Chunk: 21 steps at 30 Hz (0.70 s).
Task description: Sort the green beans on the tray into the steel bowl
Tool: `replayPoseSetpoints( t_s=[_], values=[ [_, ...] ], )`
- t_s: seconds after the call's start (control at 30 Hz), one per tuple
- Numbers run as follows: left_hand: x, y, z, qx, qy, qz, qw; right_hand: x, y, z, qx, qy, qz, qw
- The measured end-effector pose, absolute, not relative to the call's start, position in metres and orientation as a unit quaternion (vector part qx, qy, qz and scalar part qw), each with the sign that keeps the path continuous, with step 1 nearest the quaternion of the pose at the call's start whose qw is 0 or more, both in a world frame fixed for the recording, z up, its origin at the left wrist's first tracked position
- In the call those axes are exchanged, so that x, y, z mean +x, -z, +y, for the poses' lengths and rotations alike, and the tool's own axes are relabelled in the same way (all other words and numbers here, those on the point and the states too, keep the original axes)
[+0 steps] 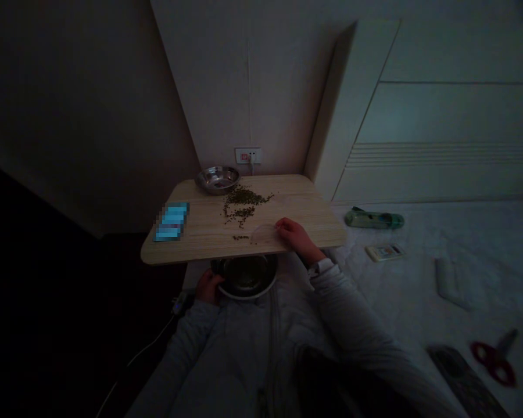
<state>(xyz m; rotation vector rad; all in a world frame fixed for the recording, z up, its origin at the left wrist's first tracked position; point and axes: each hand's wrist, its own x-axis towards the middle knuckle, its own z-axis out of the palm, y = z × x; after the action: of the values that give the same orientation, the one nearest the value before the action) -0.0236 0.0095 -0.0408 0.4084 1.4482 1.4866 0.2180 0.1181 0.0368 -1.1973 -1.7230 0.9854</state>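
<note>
On a small wooden table (pixel 200 244) lie small dark green beans (pixel 244 197), most heaped near the far side, with a short row close to the front edge. My right hand (pixel 294 235) rests over the front right of the tabletop, fingers closed on the edge of a thin, clear, round piece of plastic (pixel 264 233) beside that row. Below the front edge, my left hand (pixel 209 285) grips the left rim of a round metal bowl (pixel 247 295), whose inside looks dark. A second, shiny metal bowl (pixel 218 181) stands at the back left corner.
A lit phone-like screen (pixel 172 222), blurred out, lies on the table's left. A wall socket (pixel 248 155) with a plug sits behind. On the bed (pixel 409 290) at right are a green bottle (pixel 375 219), a phone (pixel 384 252), a remote (pixel 464 377) and red-handled scissors (pixel 493 361).
</note>
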Motion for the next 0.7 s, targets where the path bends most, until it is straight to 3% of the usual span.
replayPoseSetpoints(
  t_s=[0.7],
  values=[
    [-0.016, 0.019, 0.004, 0.152, -0.626, 0.574, 0.506, 0.218, -0.04, 0.116, -0.475, -0.401, -0.675, 0.397]
  ],
)
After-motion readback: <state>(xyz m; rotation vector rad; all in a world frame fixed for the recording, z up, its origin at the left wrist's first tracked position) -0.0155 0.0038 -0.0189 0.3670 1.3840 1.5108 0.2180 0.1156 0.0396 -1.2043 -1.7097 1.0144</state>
